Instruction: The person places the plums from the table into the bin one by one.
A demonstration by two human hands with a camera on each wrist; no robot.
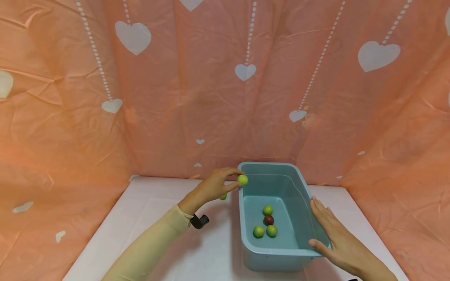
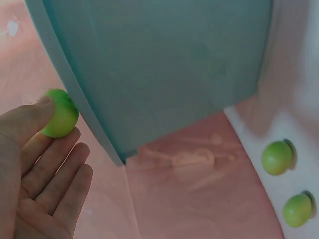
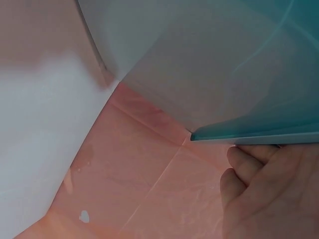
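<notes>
Your left hand [image 1: 212, 186] pinched a green ball [image 1: 242, 179] at the tub's [image 1: 277, 253] far left rim; your right hand [image 1: 335, 234] lay flat and open against its right wall.

Left arm extended forward, clothed in a pale yellow sleeve [image 1: 154, 244] to the wrist; a dark band [image 1: 199, 221] sits at the wrist. Left hand [image 1: 214, 186] raised, thumb and fingertips brought together in a pinch; in the left wrist view the thumb lies along the top and the remaining fingers [image 2: 55, 174] are loosely extended below. Right forearm bare. Right hand [image 1: 332, 234] flat, fingers straight and close together, pointing forward, thumb spread toward the person's left. Hands well apart.
</notes>
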